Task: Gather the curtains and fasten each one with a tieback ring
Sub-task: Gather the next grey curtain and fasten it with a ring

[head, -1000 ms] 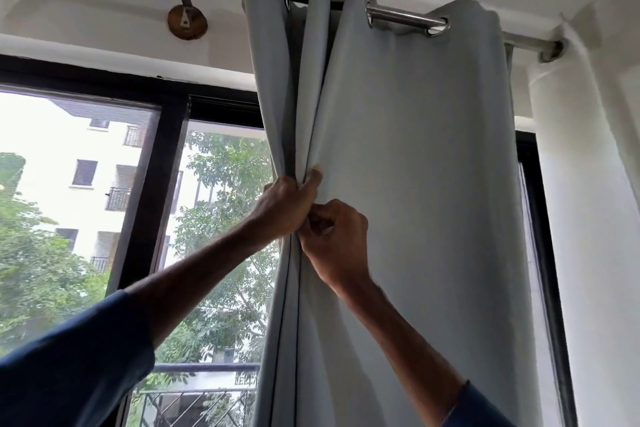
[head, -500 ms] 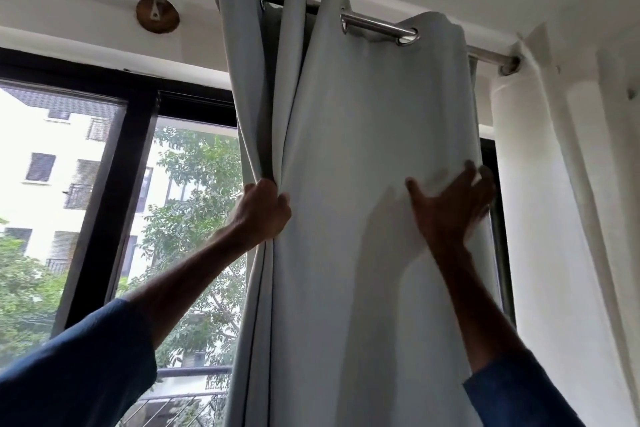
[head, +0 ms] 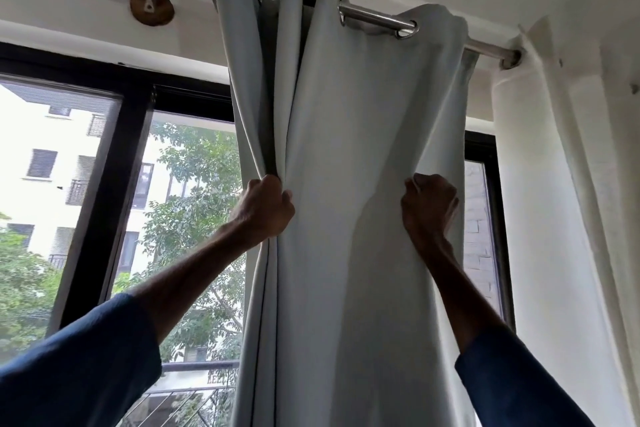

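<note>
A pale grey eyelet curtain [head: 346,135] hangs from a steel rod [head: 374,15] across the top of the window. Its left part is bunched into several folds. My left hand [head: 265,210] grips those gathered folds at about mid height. My right hand [head: 429,204] is closed round the curtain's right fold, with the cloth pulled into a crease above the fist. Both arms wear blue sleeves. No tieback ring is in view.
The black window frame [head: 114,184] stands left of the curtain, with trees and a white building outside. A rod bracket [head: 151,5] is fixed to the wall at upper left. A white wall corner [head: 540,218] rises close on the right. A balcony railing [head: 194,395] shows below.
My right hand left the folds beside my left hand, spread flat on the curtain's right side, and now has closed on that fold. My left hand kept its grip on the gathered folds.
</note>
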Available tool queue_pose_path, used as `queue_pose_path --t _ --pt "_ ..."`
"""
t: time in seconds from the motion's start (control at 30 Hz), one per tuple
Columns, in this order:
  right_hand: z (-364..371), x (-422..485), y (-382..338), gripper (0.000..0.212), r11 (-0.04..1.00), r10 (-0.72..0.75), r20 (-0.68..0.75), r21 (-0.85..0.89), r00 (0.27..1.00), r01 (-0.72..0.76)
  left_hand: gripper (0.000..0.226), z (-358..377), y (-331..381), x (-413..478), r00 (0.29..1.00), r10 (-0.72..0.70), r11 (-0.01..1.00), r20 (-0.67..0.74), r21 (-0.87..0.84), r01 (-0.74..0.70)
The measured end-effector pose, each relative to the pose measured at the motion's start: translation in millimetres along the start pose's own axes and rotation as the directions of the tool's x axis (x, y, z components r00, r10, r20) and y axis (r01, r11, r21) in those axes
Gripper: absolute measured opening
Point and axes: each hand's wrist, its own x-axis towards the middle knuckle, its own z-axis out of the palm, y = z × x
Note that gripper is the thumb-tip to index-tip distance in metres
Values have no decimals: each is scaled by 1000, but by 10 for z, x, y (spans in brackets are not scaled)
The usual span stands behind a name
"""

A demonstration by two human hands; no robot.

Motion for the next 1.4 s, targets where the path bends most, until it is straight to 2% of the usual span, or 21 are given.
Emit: queue_pose_path --t 0.17,0.2,0.3,0.4,0.5,0.57,0.67,0.73,0.83,0.9,1.07,1.2,1.3,1.4 --pt "81 -132 -465 9 989 -135 46 -59 990 138 32 81 83 22 999 -15 1000 34 -18 16" --pt "136 -226 -584 7 982 -179 83 -44 980 183 27 92 115 29 999 -14 1000 51 -21 15" --pt "318 -541 -977 23 949 -316 167 66 934 309 20 104 190 59 995 6 1000 97 -16 -4" --pt "368 -639 -1184 14 925 -372 108 123 922 359 25 76 186 83 991 21 1000 129 -15 -20" --pt "383 -635 -1109 14 938 -314 87 184 946 294 30 71 137 92 992 55 998 113 -24 -53" --pt "397 -676 -1033 23 928 -224 64 318 973 193 32 77 114 58 995 73 997 67 -40 -71" --pt "379 -820 -930 30 845 -133 62 529 989 81 32 132 132 -60 997 72 993 -3 -98 -72" --pt "352 -958 -839 31 792 -78 121 610 990 -12 30 210 124 -191 998 62 990 -11 -129 -63" --pt "294 -1184 -666 27 744 -38 292 647 956 -168 27 349 54 -422 999 37 985 19 -171 -33" --pt "227 -1347 -536 23 732 -51 374 644 926 -220 36 439 2 -603 1000 12 981 25 -192 -8" --pt "11 -1772 -221 8 799 -106 472 564 875 -208 32 671 -131 -1086 994 -30 982 109 -181 50" --pt "-174 -2035 -48 13 838 -100 534 500 840 -218 27 820 -156 -1526 993 31 961 116 -275 2" --pt "-266 -2240 37 17 886 -57 504 423 862 -188 32 910 -179 -1751 994 25 963 107 -268 5" --pt "-331 -2374 82 22 928 -123 385 372 915 -32 31 951 -198 -1845 994 30 975 102 -223 -6"
